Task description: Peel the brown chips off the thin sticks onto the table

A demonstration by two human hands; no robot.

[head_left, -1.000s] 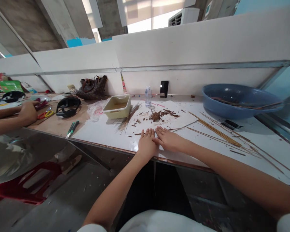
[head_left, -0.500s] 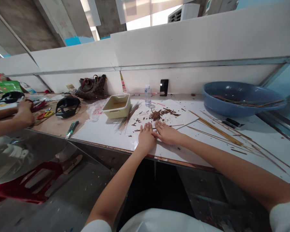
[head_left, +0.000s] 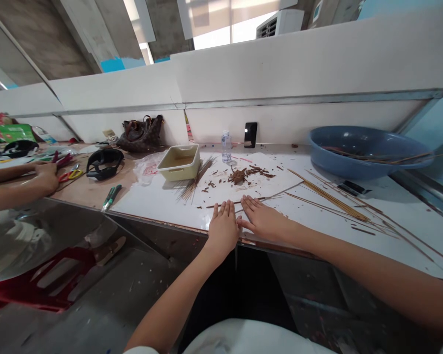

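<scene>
My left hand [head_left: 222, 227] lies palm down near the table's front edge, fingers stretched out. Beside it, my right hand [head_left: 263, 216] is flat too, its thumb touching the left hand. A thin stick [head_left: 285, 188] runs out from under my right hand toward the right. Just beyond my fingertips lies a thin dark brown strip [head_left: 229, 203]; whether it joins the stick is hidden. Farther back is a crumbly heap of brown paste [head_left: 238, 176] with loose bits [head_left: 258, 170] around it. Whatever is under my palms cannot be seen.
Thin sticks [head_left: 330, 199] lie at right, before a blue basin [head_left: 369, 152]. At left are a cream tub [head_left: 179, 172] of liquid, more thin sticks [head_left: 197, 182] and green-handled pliers [head_left: 111, 196]. A bottle [head_left: 226, 147] and phone [head_left: 250, 135] stand behind. A co-worker's hands [head_left: 46, 177] are far left.
Both my hands have slid back toward the table's front edge, staying flat. The dark strip beyond my fingertips shows more fully. The co-worker's hands have shifted slightly.
</scene>
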